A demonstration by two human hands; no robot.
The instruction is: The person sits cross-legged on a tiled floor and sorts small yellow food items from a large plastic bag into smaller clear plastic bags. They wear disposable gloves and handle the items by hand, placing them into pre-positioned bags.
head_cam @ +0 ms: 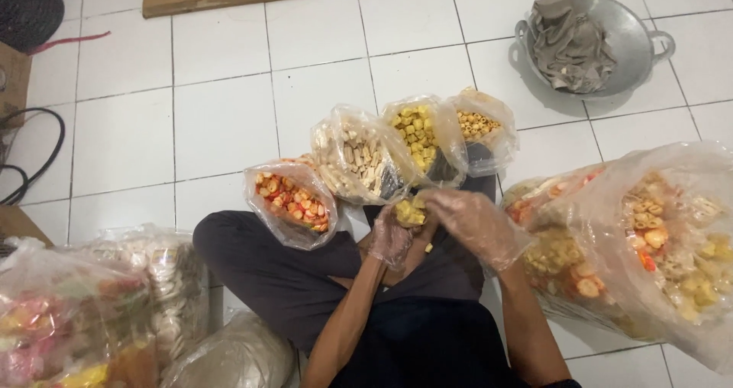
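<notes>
While the left hand (391,239) cups small yellow crackers (409,212), the right hand (475,224) hovers open.

Four open snack bags (374,159) stand in a row before the hands (435,224), a metal pan (637,33) behind them to the right.

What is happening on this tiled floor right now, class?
A person sits cross-legged with four open clear plastic bags of snack pieces in front. The glove-covered left hand cups a small pile of yellow cube-shaped crackers, and the gloved right hand meets it. The clear bag of yellow crackers stands just beyond. A grey metal basin holding cloth sits apart.
</notes>
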